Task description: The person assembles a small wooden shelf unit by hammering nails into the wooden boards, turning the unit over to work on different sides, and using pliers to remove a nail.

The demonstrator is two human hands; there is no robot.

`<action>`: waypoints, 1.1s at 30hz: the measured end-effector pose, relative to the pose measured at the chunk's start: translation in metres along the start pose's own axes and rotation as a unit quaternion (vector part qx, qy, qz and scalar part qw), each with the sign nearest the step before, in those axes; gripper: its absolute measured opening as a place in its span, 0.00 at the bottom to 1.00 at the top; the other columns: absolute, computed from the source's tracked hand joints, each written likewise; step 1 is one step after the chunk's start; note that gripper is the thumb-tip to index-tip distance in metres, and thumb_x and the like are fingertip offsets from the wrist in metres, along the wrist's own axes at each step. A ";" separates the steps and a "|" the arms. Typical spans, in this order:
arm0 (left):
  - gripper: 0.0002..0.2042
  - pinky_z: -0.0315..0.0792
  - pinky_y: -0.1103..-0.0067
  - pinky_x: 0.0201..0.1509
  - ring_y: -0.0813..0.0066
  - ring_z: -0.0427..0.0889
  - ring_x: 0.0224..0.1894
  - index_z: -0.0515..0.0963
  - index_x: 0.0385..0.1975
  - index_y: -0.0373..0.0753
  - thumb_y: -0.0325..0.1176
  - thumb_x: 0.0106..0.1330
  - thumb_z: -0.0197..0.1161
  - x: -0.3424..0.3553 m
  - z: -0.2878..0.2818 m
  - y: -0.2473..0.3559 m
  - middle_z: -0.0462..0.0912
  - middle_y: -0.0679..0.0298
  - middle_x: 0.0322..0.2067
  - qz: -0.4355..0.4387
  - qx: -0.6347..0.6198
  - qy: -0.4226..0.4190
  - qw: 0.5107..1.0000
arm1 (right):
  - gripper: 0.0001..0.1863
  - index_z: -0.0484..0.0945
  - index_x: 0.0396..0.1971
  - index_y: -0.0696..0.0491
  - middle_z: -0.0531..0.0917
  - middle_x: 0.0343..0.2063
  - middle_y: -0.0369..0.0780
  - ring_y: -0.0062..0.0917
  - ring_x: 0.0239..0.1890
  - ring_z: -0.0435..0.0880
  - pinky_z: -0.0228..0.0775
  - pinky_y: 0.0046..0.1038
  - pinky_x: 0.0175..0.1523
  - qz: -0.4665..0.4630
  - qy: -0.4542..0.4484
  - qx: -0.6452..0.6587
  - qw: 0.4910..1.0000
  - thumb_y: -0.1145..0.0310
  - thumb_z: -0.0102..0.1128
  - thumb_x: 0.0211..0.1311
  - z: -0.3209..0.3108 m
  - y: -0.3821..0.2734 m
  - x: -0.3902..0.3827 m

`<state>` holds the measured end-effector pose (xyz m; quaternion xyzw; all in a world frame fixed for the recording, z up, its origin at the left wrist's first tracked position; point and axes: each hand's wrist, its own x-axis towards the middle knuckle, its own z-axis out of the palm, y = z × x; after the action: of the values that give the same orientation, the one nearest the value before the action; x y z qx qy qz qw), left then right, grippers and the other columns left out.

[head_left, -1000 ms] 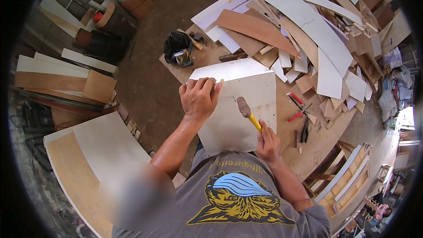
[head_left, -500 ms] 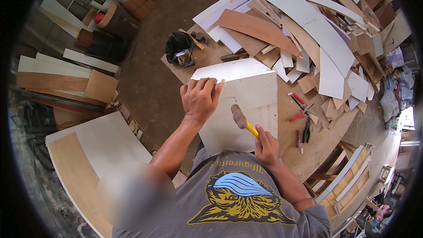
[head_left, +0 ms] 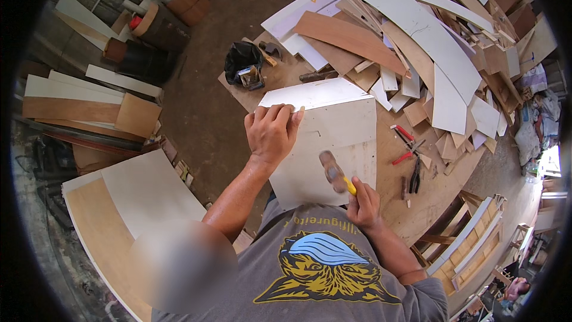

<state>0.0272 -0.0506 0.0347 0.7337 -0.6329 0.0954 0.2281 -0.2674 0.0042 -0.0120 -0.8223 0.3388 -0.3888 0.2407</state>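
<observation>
A hammer (head_left: 333,172) with a worn metal head and yellow handle is gripped in my right hand (head_left: 364,204), its head over a pale flat panel (head_left: 316,137). My left hand (head_left: 271,134) is closed on the panel's far left part, where a white strip (head_left: 316,93) meets it at an angle. My fingers bend over that joint and the thumb lies along it. Whether a small nail sits between those fingers is hidden. A bent staple-like mark shows on the panel, which rests between my body and the worktable.
On the brown worktable (head_left: 441,203) lie red-handled pincers (head_left: 406,143) and black pliers (head_left: 415,177). A black-lined bin (head_left: 243,62) stands at the far left corner. Wood offcuts (head_left: 417,53) heap up at the back right. Panels (head_left: 137,197) lean at my left.
The hammer head has come back toward me and a little right, its handle more foreshortened. My right hand has shifted slightly the same way; my left hand and the panel stay put.
</observation>
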 end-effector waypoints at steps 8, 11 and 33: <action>0.09 0.65 0.67 0.48 0.68 0.81 0.40 0.88 0.38 0.48 0.44 0.72 0.68 0.000 0.000 -0.001 0.89 0.71 0.37 0.001 -0.001 -0.001 1.000 | 0.28 0.76 0.63 0.64 0.80 0.28 0.46 0.38 0.23 0.80 0.73 0.37 0.28 0.093 -0.088 -0.049 0.991 0.80 0.64 0.61 -0.002 -0.005 0.013; 0.09 0.65 0.67 0.48 0.68 0.81 0.40 0.88 0.39 0.48 0.45 0.72 0.67 0.001 -0.001 0.000 0.89 0.71 0.38 -0.002 -0.009 -0.004 1.000 | 0.27 0.76 0.65 0.61 0.78 0.26 0.44 0.37 0.23 0.79 0.72 0.38 0.28 0.013 0.014 -0.001 1.000 0.78 0.65 0.64 -0.004 -0.006 0.002; 0.10 0.65 0.67 0.47 0.67 0.80 0.38 0.88 0.36 0.48 0.45 0.74 0.66 0.005 -0.002 0.000 0.88 0.73 0.36 -0.008 -0.004 -0.020 1.000 | 0.31 0.75 0.65 0.64 0.81 0.30 0.48 0.44 0.26 0.81 0.75 0.37 0.31 -0.043 0.012 0.008 0.999 0.79 0.67 0.60 -0.002 -0.003 0.007</action>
<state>0.0285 -0.0546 0.0383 0.7397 -0.6316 0.0759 0.2192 -0.2645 0.0005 -0.0051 -0.8292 0.3030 -0.4115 0.2265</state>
